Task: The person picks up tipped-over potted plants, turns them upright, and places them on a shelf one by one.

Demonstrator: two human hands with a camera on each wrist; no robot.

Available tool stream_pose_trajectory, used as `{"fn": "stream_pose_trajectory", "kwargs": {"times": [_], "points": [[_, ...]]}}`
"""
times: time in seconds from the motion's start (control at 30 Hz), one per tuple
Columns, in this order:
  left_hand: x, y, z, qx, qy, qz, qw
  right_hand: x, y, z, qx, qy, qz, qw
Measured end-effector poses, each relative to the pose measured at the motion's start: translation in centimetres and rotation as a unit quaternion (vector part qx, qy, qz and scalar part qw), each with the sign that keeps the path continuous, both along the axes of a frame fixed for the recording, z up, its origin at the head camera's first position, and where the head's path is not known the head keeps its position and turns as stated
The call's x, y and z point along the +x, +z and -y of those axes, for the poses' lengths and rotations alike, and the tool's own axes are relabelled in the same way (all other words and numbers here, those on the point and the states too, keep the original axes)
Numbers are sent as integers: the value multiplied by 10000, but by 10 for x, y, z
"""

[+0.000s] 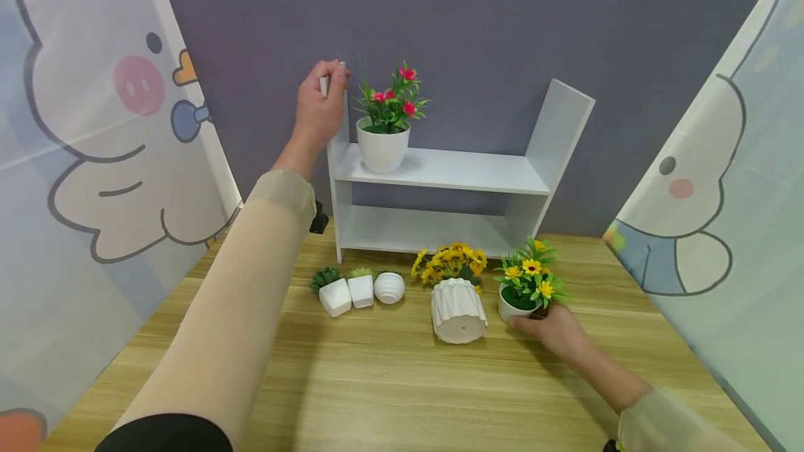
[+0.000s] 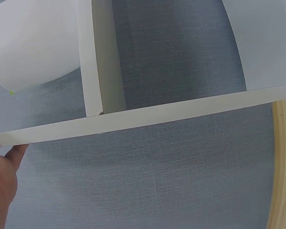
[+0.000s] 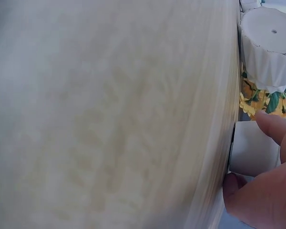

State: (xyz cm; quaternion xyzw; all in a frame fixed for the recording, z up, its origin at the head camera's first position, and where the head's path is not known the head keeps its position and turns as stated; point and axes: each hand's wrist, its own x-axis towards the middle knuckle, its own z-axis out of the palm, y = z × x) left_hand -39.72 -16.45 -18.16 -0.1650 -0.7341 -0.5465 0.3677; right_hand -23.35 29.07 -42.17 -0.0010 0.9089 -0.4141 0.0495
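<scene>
My left hand (image 1: 320, 103) grips the upper end of the left side panel of a white two-tier shelf (image 1: 440, 166). In the left wrist view, the thumb side of that hand (image 2: 1, 181) touches the panel edge (image 2: 157, 114). Low on the right, my right hand (image 1: 559, 330) holds a small white pot of yellow flowers (image 1: 530, 277) between thumb and fingers. The right wrist view has thumb and fingers of the hand (image 3: 267, 191) around the white pot (image 3: 252, 148), close to the tabletop. Whether it touches the table, I cannot tell.
A white pot with pink flowers (image 1: 383, 148) stands on the upper shelf board, at left. A fluted white pot (image 1: 458, 312) with yellow flowers lies on its side left of my right hand. Small succulent pots (image 1: 361, 291) lie before the shelf on the wooden table (image 1: 402, 396).
</scene>
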Motion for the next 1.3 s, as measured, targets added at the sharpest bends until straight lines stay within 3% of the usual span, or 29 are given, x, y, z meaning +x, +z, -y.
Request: {"fn": "stream_pose_trajectory", "kwargs": {"times": [0.5,0.63,1.3], "points": [[1,0,-2,-2,-42,38,10000,1,-1,-1,-117,-26,-92,9999],[0,0,-2,0,-51,8,10000,0,5,0,-59,-31,-281,9996],[0,-1,1,22,7,-61,10000,-4,43,33,-959,233,-843,9915]]}}
